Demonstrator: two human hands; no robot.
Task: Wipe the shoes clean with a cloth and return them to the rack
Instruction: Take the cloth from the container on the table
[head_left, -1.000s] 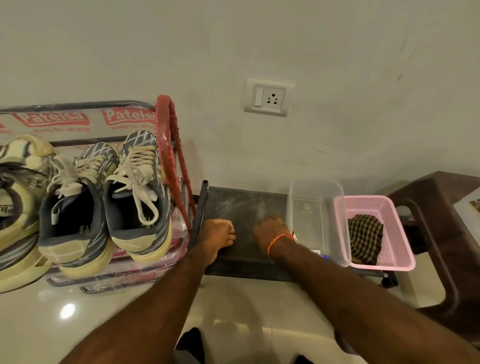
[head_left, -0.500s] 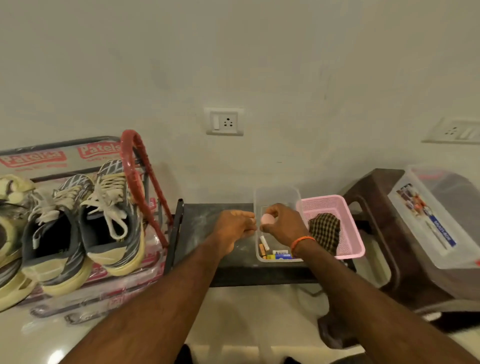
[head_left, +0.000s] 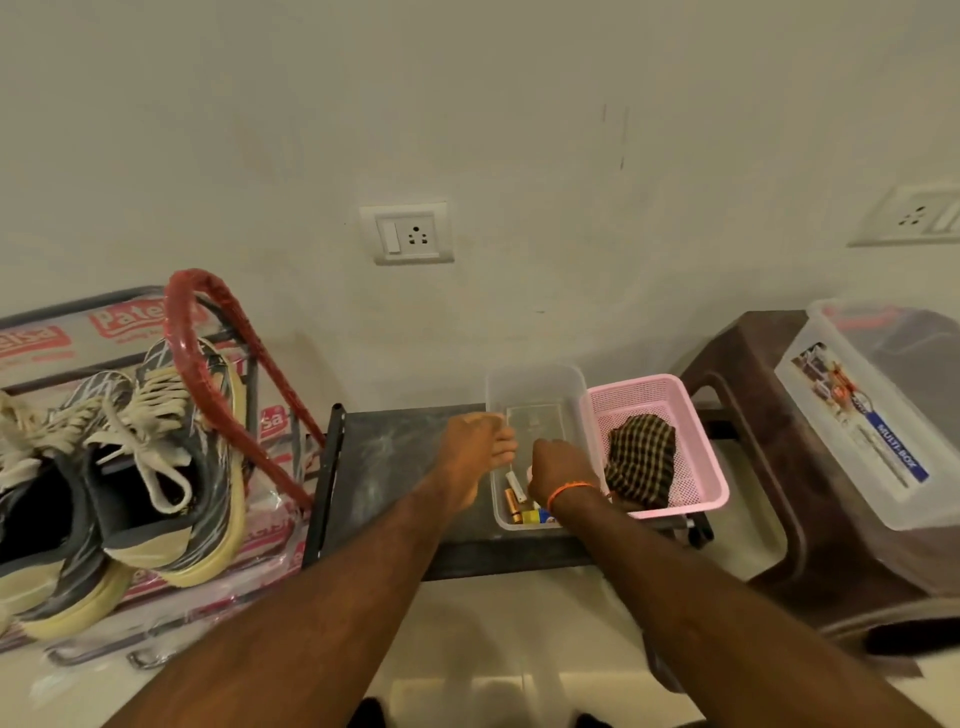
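Cloth (head_left: 643, 458): checked dark-and-tan rag, bunched loosely in the pink basket (head_left: 696, 415), just right of the right hand's knuckles and untouched. It looks soft, light and limp, so it should crumple into a fist; a pinch at any raised fold would lift it, and the mesh floor might snag a loose thread.
Shoes (head_left: 156, 467): grey-patterned pair with cream laces and cream soles, toes up on the rack (head_left: 208, 332), well left of the left fingers. Judged light, with firm soles and soft uppers; the heel collar or the sole edge looks the surest hold, the laces the poorest.
Right hand (head_left: 558, 467): inside the clear tub (head_left: 540, 384), fingers curled downward; a pale pink shape shows at its left edge, but whether it is held I cannot tell.
Left hand (head_left: 480, 441): at the tub's left rim, fingers curled; a grip on the rim cannot be confirmed.
Tub contents: batteries (head_left: 514, 506) and other small bits lie beneath the right fingers.
Stand (head_left: 384, 457): dark low shelf under both hands, bearing tub and basket.
Further out: brown stool (head_left: 748, 415) with a lidded plastic box (head_left: 857, 415), beyond the basket.
Stage: wiping not yet begun; the cloth needs fetching first.
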